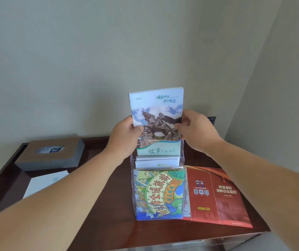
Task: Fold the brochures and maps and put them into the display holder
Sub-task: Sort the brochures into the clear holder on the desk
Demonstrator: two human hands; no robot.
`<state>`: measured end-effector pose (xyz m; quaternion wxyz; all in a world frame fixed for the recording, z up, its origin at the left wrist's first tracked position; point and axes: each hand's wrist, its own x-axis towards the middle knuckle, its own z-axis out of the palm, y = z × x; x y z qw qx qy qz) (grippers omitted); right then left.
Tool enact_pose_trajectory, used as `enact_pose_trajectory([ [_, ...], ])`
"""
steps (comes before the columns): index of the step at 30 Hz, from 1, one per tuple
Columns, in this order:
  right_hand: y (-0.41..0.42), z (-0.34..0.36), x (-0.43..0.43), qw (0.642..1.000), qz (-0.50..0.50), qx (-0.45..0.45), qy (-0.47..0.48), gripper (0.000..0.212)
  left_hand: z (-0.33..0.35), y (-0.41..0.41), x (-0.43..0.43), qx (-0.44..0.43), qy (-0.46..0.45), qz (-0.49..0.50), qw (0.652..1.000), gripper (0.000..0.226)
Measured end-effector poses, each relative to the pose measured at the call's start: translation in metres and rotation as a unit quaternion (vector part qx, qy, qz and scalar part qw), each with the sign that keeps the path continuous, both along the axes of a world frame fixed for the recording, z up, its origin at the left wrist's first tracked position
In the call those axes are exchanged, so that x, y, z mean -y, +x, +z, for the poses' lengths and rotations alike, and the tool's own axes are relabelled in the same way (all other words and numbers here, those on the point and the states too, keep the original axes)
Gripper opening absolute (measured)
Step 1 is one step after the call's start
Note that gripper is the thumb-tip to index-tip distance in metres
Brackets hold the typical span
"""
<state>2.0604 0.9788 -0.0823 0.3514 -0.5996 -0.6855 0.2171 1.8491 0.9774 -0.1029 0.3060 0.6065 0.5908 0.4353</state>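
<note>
My brochure stands in the rear pocket of the display holder — map in its front pocket, leaflet flat at its right, tissue box off left.

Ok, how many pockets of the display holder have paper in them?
3. The front pocket of the display holder holds the cartoon map, the middle one white leaflets, the back one the horse-statue brochure, gripped by the left hand and right hand. Copies behind may be hidden.

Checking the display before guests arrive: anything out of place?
The red leaflet lies unfolded on the table, right of the display holder, not slotted in. The horse brochure, held by the left hand and right hand, sits only partly in the rear slot.
</note>
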Motion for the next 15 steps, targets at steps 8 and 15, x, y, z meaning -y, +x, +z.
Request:
enact_pose_trajectory([
  [8,-0.003,-0.019,0.003,0.997,-0.005,0.025,-0.066,0.013,-0.014,-0.005,0.003,-0.019,-0.067,-0.002,0.998,0.015],
  [15,-0.009,-0.053,-0.005,0.993,-0.038,0.067,-0.09,0.003,-0.044,0.005,0.0,-0.056,-0.12,0.026,0.991,0.013],
])
